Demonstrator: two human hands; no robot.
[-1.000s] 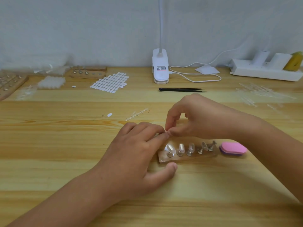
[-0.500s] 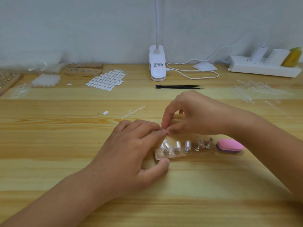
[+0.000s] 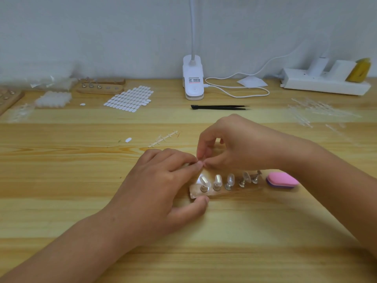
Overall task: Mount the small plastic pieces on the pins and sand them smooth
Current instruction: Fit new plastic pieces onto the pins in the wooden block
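At pin block [image 3: 236, 190], L fingers [image 3: 199, 164], R fingers [image 3: 206, 158]

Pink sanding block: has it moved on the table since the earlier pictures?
No. The pink sanding block keeps its place relative to the black tweezers; only the camera shifted.

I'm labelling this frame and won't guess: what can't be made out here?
All head view.
Whatever sits between the fingertips of the left hand and right hand: too small, covered by fingers.
The pin block, left end: under the left hand.
The rightmost pin: too blurred to tell whether a piece sits on it.
The wooden rack: cut by the left edge.
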